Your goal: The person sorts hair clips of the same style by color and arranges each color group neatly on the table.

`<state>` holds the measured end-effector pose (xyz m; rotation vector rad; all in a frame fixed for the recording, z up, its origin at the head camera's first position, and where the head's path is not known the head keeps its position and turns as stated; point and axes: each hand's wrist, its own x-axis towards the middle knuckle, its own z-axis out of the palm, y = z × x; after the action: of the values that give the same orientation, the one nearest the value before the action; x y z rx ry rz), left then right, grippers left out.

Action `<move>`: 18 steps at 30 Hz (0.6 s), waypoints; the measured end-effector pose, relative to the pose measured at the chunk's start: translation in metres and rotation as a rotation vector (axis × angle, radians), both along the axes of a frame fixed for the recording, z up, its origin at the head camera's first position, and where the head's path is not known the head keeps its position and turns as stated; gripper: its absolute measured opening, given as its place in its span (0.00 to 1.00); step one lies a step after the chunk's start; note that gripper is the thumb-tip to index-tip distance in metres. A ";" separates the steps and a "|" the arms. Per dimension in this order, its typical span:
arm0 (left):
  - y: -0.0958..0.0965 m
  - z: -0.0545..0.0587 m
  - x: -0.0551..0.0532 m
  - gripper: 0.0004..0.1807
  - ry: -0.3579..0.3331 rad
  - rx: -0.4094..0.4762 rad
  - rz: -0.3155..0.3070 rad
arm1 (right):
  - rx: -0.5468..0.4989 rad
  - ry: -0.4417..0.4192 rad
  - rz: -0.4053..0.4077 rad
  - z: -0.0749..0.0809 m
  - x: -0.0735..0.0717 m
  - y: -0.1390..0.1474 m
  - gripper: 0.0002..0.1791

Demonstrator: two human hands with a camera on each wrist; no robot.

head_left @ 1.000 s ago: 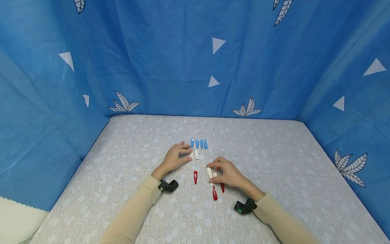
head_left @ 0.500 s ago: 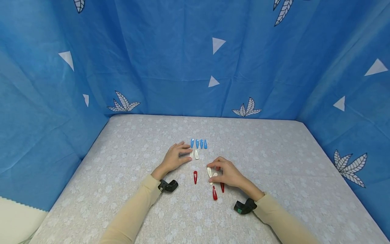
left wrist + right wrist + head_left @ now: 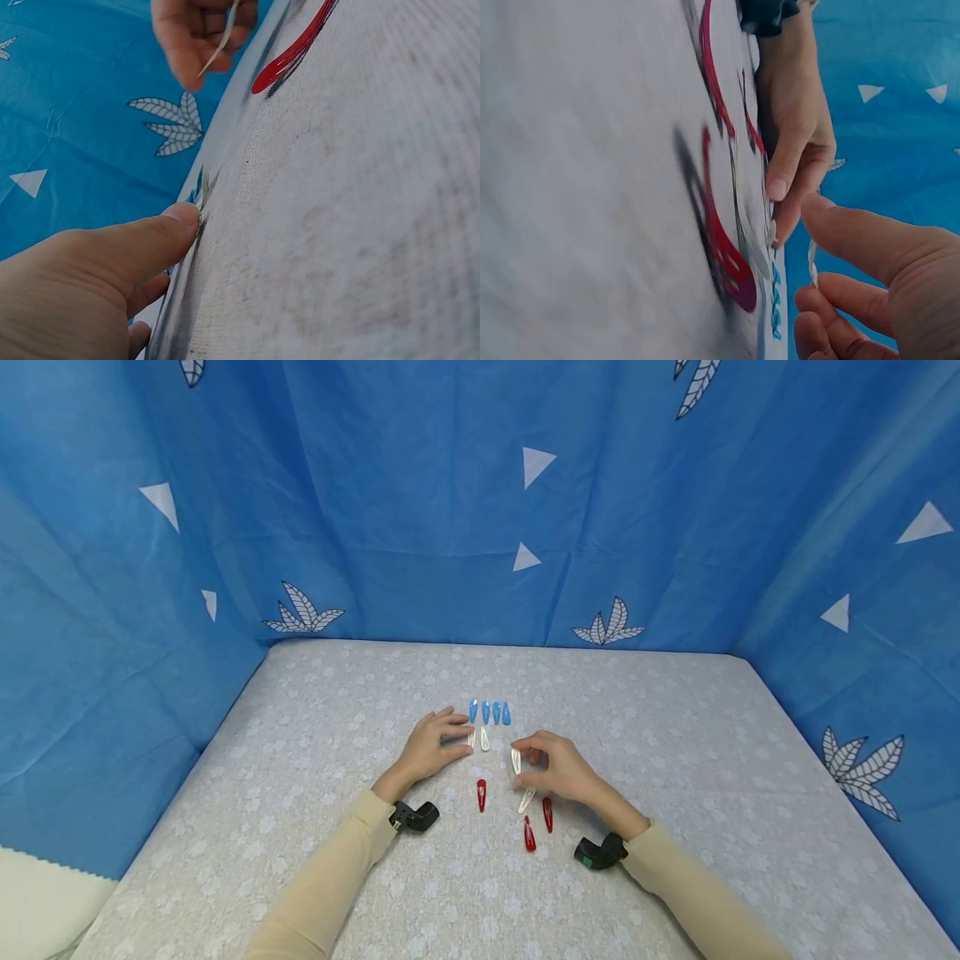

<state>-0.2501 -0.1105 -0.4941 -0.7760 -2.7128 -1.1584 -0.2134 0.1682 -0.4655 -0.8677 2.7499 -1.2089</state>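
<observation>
My right hand (image 3: 558,768) pinches a white snap hair clip (image 3: 516,761) by its ends between thumb and fingers, above the cloth. Under that hand lies another white hair clip (image 3: 527,801), flanked by two red hair clips, one nearer me (image 3: 529,833) and one to its right (image 3: 547,815). My left hand (image 3: 435,746) rests at the left with thumb and forefinger round a white hair clip (image 3: 471,740), partly hidden by the fingers; the left wrist view has the thumb (image 3: 180,214) right at it. Just right of it lies one more white clip (image 3: 484,740).
Behind the white clips is a row of several blue hair clips (image 3: 497,713). A third red clip (image 3: 482,795) lies between the hands. The table wears a pale floral cloth (image 3: 637,710), and blue curtains (image 3: 450,510) surround its back and sides.
The right hand has risen away from the loose clips, lifting the white clip slightly forward; the white clip left beneath shows more fully. My left hand stays in place.
</observation>
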 end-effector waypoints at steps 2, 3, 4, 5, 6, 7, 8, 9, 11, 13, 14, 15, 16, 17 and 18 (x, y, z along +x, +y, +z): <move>0.000 0.000 0.000 0.21 0.007 -0.005 0.003 | -0.003 0.009 -0.014 0.003 -0.005 -0.003 0.27; 0.000 0.000 -0.001 0.21 0.006 -0.007 0.002 | -0.001 0.013 -0.021 0.004 -0.008 -0.004 0.27; 0.001 0.000 -0.001 0.21 0.008 -0.009 0.002 | 0.002 0.016 -0.029 0.005 -0.011 -0.006 0.27; 0.001 0.000 0.000 0.20 0.008 -0.013 0.001 | 0.005 0.018 -0.036 0.005 -0.014 -0.007 0.27; 0.001 0.000 0.000 0.20 0.006 -0.010 0.000 | 0.010 0.021 -0.041 0.005 -0.016 -0.009 0.27; 0.001 0.000 0.000 0.20 0.007 -0.011 -0.002 | 0.013 0.026 -0.044 0.005 -0.019 -0.011 0.27; 0.001 0.000 0.000 0.20 0.004 -0.007 -0.003 | 0.016 0.028 -0.047 0.005 -0.022 -0.013 0.27; 0.002 0.000 0.001 0.20 0.000 -0.004 -0.005 | 0.020 0.029 -0.050 0.005 -0.025 -0.015 0.27; 0.002 0.001 0.001 0.21 -0.002 -0.006 -0.005 | 0.022 0.031 -0.050 0.005 -0.029 -0.018 0.27; 0.002 0.001 0.000 0.21 -0.005 -0.008 -0.005 | 0.019 0.028 -0.049 0.004 -0.033 -0.021 0.27; 0.002 0.000 0.000 0.21 -0.008 -0.008 -0.004 | 0.021 0.024 -0.051 0.004 -0.034 -0.022 0.27; 0.001 0.000 0.000 0.21 -0.009 -0.011 -0.004 | 0.021 0.017 -0.053 0.004 -0.036 -0.023 0.27; 0.001 0.001 0.000 0.21 -0.011 -0.011 -0.003 | 0.020 0.011 -0.053 0.003 -0.037 -0.024 0.27; 0.001 0.001 0.000 0.21 -0.015 -0.009 -0.002 | 0.018 0.003 -0.056 0.002 -0.038 -0.025 0.27; 0.001 0.001 0.000 0.21 -0.015 -0.010 -0.001 | 0.018 0.000 -0.057 0.001 -0.039 -0.026 0.27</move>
<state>-0.2505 -0.1096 -0.4934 -0.7731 -2.7327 -1.1569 -0.2528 0.1423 -0.4641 -0.7922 2.7991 -1.1914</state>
